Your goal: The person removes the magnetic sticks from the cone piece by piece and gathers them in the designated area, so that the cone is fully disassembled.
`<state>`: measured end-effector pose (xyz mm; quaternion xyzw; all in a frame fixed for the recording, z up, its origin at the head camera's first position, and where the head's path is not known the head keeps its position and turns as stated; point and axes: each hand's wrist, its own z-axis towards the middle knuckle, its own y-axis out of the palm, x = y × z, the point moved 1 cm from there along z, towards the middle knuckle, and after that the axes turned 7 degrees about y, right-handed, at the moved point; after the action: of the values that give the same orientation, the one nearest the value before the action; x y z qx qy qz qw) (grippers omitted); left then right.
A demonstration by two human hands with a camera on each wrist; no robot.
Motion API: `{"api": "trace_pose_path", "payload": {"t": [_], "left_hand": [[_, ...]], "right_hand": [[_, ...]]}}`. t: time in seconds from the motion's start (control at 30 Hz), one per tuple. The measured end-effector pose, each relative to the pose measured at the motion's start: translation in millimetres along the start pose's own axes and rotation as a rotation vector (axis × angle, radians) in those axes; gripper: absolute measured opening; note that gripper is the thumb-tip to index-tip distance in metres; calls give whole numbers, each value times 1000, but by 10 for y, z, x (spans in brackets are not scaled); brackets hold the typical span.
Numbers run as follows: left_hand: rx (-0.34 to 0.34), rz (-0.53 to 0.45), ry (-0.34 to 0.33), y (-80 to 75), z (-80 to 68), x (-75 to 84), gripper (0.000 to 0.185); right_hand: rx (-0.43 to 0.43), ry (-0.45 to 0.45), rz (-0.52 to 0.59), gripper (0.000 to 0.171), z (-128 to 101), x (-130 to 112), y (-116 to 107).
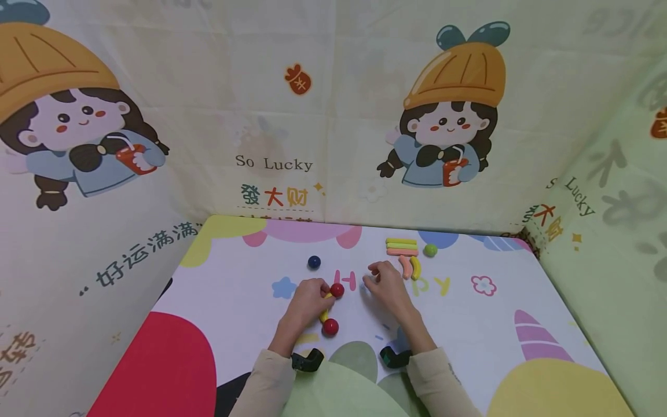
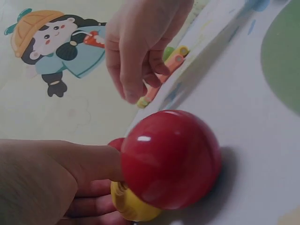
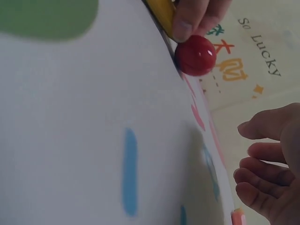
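My left hand (image 1: 308, 302) pinches a yellow curved piece (image 1: 325, 316) between thumb and fingers, low over the mat. One glossy red ball (image 1: 337, 290) sits at the far end of that piece, right by the fingertips. A second red ball (image 1: 330, 328) lies at its near end and looms large in the left wrist view, partly covering the yellow piece (image 2: 138, 206). To the right, my right hand (image 1: 389, 289) hovers over the mat with loosely bent fingers, holding nothing; in the right wrist view its fingers (image 3: 262, 173) are spread apart from the thumb.
A dark blue ball (image 1: 314, 262) rests beyond my left hand. Past my right hand lie several straight sticks, yellow and pink (image 1: 402, 252), a pink curved piece (image 1: 405, 267), a yellow curved piece (image 1: 416, 268) and a green ball (image 1: 429, 250). Printed cloth walls (image 1: 354, 145) stand around the mat.
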<state>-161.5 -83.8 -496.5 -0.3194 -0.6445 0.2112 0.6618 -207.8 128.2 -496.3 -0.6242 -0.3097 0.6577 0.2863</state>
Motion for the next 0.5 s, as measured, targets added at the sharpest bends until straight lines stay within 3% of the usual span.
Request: {"api": "trace_pose_path", "payload": {"t": [0.5], "left_hand": [[42,51,59,80,29,-22,26]], "right_hand": [[-119,-74,1,36,-108,-135,152]]}}
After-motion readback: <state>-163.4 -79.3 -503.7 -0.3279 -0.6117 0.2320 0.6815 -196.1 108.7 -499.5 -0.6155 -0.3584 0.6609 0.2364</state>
